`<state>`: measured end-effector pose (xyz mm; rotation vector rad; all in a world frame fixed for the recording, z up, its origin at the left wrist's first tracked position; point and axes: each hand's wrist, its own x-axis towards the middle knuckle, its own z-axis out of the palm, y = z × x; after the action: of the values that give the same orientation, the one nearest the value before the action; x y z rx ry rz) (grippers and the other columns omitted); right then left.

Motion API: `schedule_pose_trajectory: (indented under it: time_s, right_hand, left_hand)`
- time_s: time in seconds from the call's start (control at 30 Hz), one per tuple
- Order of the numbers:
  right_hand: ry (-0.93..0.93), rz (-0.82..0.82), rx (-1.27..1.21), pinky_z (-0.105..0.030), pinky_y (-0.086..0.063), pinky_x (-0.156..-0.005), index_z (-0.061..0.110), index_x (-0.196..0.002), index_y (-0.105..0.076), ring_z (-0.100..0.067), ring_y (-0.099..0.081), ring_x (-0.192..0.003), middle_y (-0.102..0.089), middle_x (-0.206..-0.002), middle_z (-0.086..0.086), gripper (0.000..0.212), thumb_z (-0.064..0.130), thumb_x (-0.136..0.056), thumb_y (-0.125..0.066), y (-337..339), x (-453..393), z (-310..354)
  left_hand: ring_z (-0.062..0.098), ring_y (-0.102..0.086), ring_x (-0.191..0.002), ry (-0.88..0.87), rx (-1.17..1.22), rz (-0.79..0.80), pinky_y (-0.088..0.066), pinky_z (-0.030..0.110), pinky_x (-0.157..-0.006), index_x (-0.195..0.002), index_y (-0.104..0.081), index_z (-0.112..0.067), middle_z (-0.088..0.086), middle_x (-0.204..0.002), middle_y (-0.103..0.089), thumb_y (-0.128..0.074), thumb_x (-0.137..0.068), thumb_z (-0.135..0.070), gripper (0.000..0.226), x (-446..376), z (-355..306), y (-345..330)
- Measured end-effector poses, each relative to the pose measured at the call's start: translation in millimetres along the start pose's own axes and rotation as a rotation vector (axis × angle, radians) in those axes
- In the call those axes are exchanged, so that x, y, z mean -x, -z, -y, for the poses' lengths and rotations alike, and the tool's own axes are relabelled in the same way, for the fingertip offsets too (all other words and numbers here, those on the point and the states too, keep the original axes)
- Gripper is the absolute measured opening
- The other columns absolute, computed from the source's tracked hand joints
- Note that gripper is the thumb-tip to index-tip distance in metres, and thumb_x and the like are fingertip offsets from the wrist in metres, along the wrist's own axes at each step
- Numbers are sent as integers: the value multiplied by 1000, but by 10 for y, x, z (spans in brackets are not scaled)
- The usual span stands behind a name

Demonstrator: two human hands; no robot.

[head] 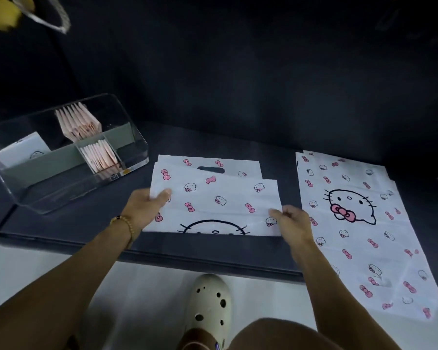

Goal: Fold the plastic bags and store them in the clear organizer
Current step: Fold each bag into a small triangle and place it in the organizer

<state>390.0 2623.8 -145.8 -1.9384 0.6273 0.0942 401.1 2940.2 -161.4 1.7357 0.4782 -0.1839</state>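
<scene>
Left hand (148, 204) and right hand (292, 221) each pinch an edge of the half-folded white cat-print plastic bag (215, 200) lying on the dark table (200, 137), right of the clear compartmented plastic organizer (66, 152).

thin matt plastic bag (214, 198); glossy clear plastic organizer (137, 157); matt dark table (238, 251)

2 hands (147, 205), 1 organizer (127, 157)

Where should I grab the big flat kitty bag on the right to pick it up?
Probably by the near end of the unfolded bag. It lies flat on the dark table, but that end hangs over the front edge, so fingers could come from below and pinch it there.
</scene>
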Motion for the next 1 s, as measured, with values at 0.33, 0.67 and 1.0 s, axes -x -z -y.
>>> schedule_pose_trajectory:
  time_s: [0.33,0.67,1.0]
  right_hand:
    - [168,-41,195,-25,-41,-51,18,-78,-54,-11,-56,-60,-59,-67,6,19,31,-90,-58,-371,-361,43]
    - [49,-78,279,-11,-34,-49,24,-73,-60,2,-54,-58,-59,-63,17,11,18,-80,-66,-421,-428,-49]
    - [91,-180,237,-8,-33,-47,20,-61,-60,-1,-56,-56,-61,-59,13,26,31,-82,-71,-328,-337,-105]
  left_hand:
    - [9,-62,-80,-51,-98,-76,-47,22,-66,-101,-62,-17,2,-99,-68,-58,-92,-15,11,-239,201,-12]
    - [33,-61,-87,9,-589,-245,-48,35,-73,-110,-53,-12,13,-103,-65,-58,-88,-31,29,-380,89,-115]
    - [23,-24,-143,-593,-1119,59,-15,39,-119,-141,-42,-17,4,-149,-38,-34,-97,-44,52,-19,371,-421]
